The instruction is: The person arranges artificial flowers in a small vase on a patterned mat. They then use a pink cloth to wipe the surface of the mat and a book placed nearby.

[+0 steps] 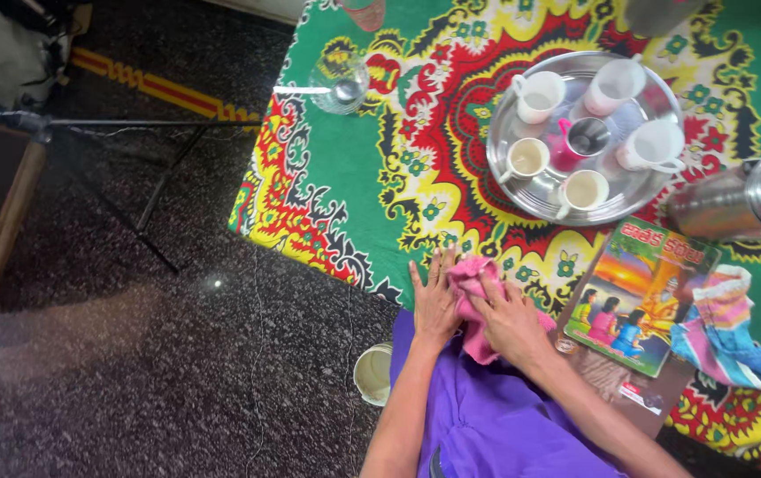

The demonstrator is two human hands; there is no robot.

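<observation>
A pink cloth [472, 305] lies bunched at the near edge of a table covered by a green, red and yellow patterned tablecloth [372, 177]. My left hand [434, 301] lies flat on the tablecloth beside the cloth, its fingers touching the cloth's left side. My right hand [511, 320] presses down on top of the cloth, with fingers curled over it. Part of the cloth hangs over the table edge above my purple garment [487, 416].
A round steel tray [540, 190] holds several white cups and a pink cup [575, 142]. A colourful book [641, 296], a striped cloth [734, 332], a steel jug [743, 199] and a glass bowl [338, 87] are on the table. A white cup [372, 373] stands on the speckled floor.
</observation>
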